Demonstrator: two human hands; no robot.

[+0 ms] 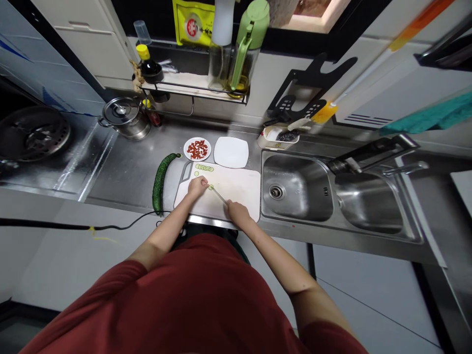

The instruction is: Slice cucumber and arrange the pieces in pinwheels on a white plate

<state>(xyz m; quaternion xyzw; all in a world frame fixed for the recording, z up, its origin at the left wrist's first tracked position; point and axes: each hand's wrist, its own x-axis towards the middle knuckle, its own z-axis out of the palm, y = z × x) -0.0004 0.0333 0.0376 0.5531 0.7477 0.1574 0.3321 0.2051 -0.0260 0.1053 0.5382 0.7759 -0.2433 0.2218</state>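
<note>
My right hand [239, 214] is closed around the handle of a knife [220, 196], whose blade points up and left over the white cutting board [239, 189]. By the blade's tip is a round cucumber slice [211, 187]. My left hand [198, 187] rests on the board just left of that slice, fingers drawn together; what they pinch is too small to tell. A row of overlapping cucumber slices [204, 167] lies near the board's top edge, with a single slice [196, 173] below it. Left of the board lies a long whole cucumber [161, 182].
Behind the board stand a small plate of chopped red pieces [197, 149] and a white square plate [231, 152]. To the right is a double sink [295, 189]; a lidded pot [125, 118] stands back left. A shelf with bottles [195, 83] overhangs the counter. A black cable [110, 227] crosses lower left.
</note>
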